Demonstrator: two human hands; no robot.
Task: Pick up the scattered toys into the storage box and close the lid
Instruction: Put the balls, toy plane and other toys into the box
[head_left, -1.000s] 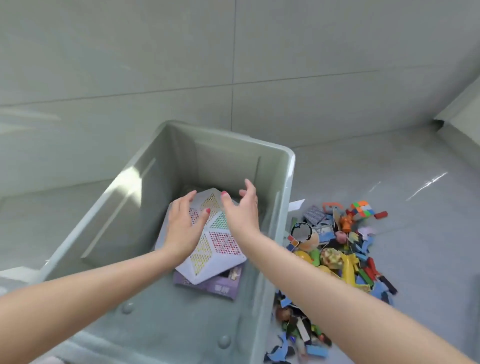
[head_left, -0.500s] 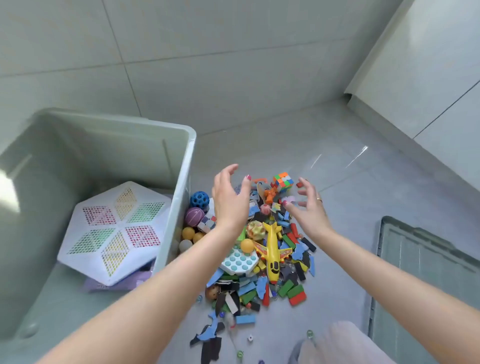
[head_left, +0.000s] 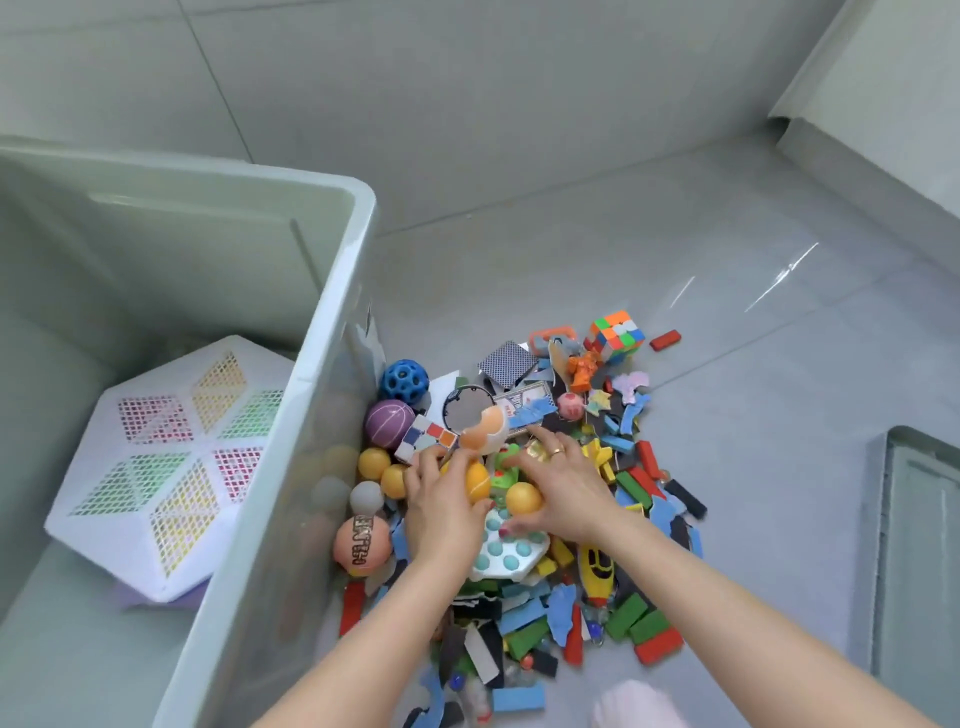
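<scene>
From the head camera, your left hand (head_left: 441, 512) lies on the toy pile (head_left: 524, 499) with its fingers curled over a yellow-orange ball (head_left: 477, 482), and the thumb presses that ball's near side. Your right hand (head_left: 563, 488) sits just to the right of it, with the fingers spread and bent down into the toys, a ring on one finger, and the thumb hooked beside a second orange ball (head_left: 522, 498); you cannot tell whether this hand actually grips that ball or only rests against it. Between your two hands a green toy (head_left: 503, 470) shows through. Under both wrists lies a white pop-bubble board (head_left: 506, 553) with teal domes.

Left of your left hand, three small balls and a peach ball with lettering (head_left: 362, 544) crowd against the wall of the storage box (head_left: 291, 431). The box stands open and holds a white hexagonal board (head_left: 166, 462) with coloured mesh panels, tilted against its floor. Beyond your left fingertips are a purple ball (head_left: 388, 423), a blue holed ball (head_left: 404, 382) and a round mirror (head_left: 469, 408). Farther out past your right hand stands a colour cube (head_left: 614, 334), with a red block (head_left: 665, 340) just to its right. Near your right forearm a yellow toy plane (head_left: 597, 571) lies among the blue, green and red blocks. The grey lid (head_left: 919, 561) lies flat on the floor well apart to the right of your right arm.
</scene>
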